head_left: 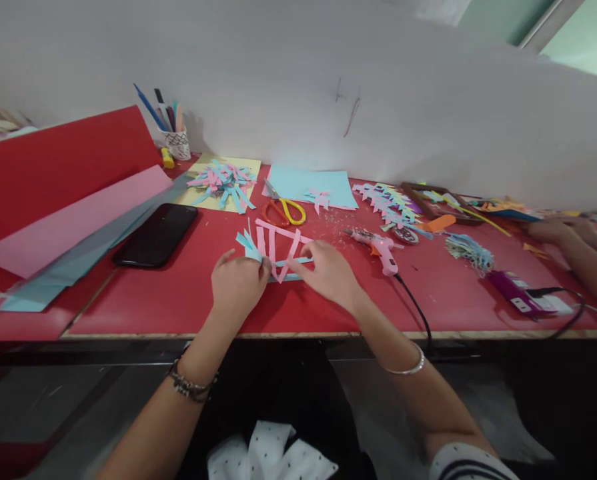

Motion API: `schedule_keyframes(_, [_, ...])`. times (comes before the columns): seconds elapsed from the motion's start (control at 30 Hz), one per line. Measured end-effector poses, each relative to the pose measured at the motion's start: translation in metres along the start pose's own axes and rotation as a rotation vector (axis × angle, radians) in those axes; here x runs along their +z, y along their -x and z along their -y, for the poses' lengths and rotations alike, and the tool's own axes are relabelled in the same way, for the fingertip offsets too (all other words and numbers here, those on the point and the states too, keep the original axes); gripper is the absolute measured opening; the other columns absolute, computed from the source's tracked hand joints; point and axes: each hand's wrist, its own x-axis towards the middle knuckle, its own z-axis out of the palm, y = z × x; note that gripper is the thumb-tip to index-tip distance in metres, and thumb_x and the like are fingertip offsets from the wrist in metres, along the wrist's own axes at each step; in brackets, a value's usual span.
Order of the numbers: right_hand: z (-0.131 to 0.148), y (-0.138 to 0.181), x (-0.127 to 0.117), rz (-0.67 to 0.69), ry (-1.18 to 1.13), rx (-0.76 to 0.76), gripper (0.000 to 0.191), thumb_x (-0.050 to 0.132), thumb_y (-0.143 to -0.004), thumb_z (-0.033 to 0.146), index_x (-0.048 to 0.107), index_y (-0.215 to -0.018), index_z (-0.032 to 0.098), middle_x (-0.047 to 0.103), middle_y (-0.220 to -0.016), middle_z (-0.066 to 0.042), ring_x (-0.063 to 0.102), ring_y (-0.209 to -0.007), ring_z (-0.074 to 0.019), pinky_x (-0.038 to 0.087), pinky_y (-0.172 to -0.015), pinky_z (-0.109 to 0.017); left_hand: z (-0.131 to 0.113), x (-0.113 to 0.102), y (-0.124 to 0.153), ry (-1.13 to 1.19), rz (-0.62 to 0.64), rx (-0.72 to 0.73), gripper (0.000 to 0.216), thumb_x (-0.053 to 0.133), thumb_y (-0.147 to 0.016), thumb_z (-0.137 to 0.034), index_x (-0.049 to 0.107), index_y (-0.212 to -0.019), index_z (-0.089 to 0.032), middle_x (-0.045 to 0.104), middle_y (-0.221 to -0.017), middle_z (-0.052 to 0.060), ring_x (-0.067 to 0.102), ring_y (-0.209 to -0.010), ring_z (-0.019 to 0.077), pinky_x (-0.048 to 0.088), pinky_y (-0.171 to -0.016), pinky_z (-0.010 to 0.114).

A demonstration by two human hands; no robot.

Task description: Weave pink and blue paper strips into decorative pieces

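Observation:
On the red tabletop in front of me lie pink paper strips (272, 245), crossing one another along with blue paper strips (291, 277). My left hand (238, 283) is closed around the lower end of some blue strips (249, 245), which stick up past the fingers. From the right, my right hand (331, 272) reaches in with thumb and fingers closed at the end of a blue strip beside the pink ones. Just beyond the strips rest scissors (285, 208) with orange and yellow handles. A pink glue gun (378, 250) lies to the right of my right hand.
A black phone (157, 235) and coloured paper sheets (78, 220) lie left. Behind are a pile of pink and blue strips (223, 180), a blue sheet (311, 183) and a pen cup (177, 142). At right sits a purple power strip (521, 293); another person's arms (578, 243) rest beyond.

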Motion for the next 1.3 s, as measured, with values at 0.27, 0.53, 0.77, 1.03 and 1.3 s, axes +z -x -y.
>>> schedule_keyframes(0.27, [0.004, -0.005, 0.027, 0.085, -0.052, 0.006, 0.024, 0.059, -0.069, 0.038, 0.055, -0.075, 0.016, 0.056, -0.087, -0.007, 0.054, -0.084, -0.0201, 0.038, -0.076, -0.034, 0.000, 0.003, 0.000, -0.005, -0.061, 0.058, 0.044, 0.031, -0.081, -0.030, 0.063, -0.054, -0.015, 0.060, -0.046, 0.005, 0.054, -0.044, 0.0154, 0.041, -0.075, 0.033])
schedule_keyframes(0.53, [0.004, -0.007, 0.033, 0.062, -0.260, -0.028, 0.029, 0.056, -0.066, 0.016, 0.048, -0.094, 0.014, 0.053, -0.094, -0.008, 0.052, -0.084, -0.0170, 0.040, -0.071, -0.030, -0.001, 0.000, 0.000, 0.034, -0.047, 0.051, 0.041, 0.033, -0.079, -0.029, 0.063, -0.055, -0.015, 0.061, -0.049, 0.007, 0.056, -0.047, 0.0167, 0.042, -0.073, 0.033])
schedule_keyframes(0.77, [0.004, -0.013, 0.040, 0.101, -0.389, -0.031, 0.037, 0.047, -0.068, 0.008, 0.041, -0.104, 0.016, 0.052, -0.068, 0.002, 0.049, -0.059, -0.0112, 0.039, -0.057, -0.025, -0.001, 0.001, 0.000, 0.026, -0.041, 0.045, 0.041, 0.033, -0.079, -0.029, 0.062, -0.054, -0.015, 0.060, -0.049, 0.007, 0.055, -0.047, 0.0173, 0.042, -0.069, 0.033])
schedule_keyframes(1.03, [0.001, -0.025, 0.033, 0.187, -0.769, 0.156, 0.006, 0.055, -0.064, 0.015, 0.053, -0.069, 0.015, 0.056, -0.065, 0.002, 0.054, -0.062, -0.0098, 0.043, -0.064, -0.024, 0.000, 0.002, 0.000, 0.039, -0.019, 0.026, 0.041, 0.034, -0.079, -0.029, 0.064, -0.058, -0.013, 0.062, -0.052, 0.009, 0.058, -0.050, 0.0192, 0.043, -0.069, 0.034])
schedule_keyframes(1.3, [0.003, -0.010, 0.020, 0.116, -1.031, 0.119, 0.008, 0.050, -0.065, 0.009, 0.047, -0.067, 0.017, 0.056, -0.064, 0.004, 0.053, -0.056, -0.0070, 0.044, -0.061, -0.022, 0.003, -0.006, 0.001, 0.007, 0.004, 0.043, 0.042, 0.032, -0.082, -0.029, 0.065, -0.063, -0.012, 0.063, -0.053, 0.008, 0.059, -0.053, 0.0203, 0.043, -0.063, 0.031])
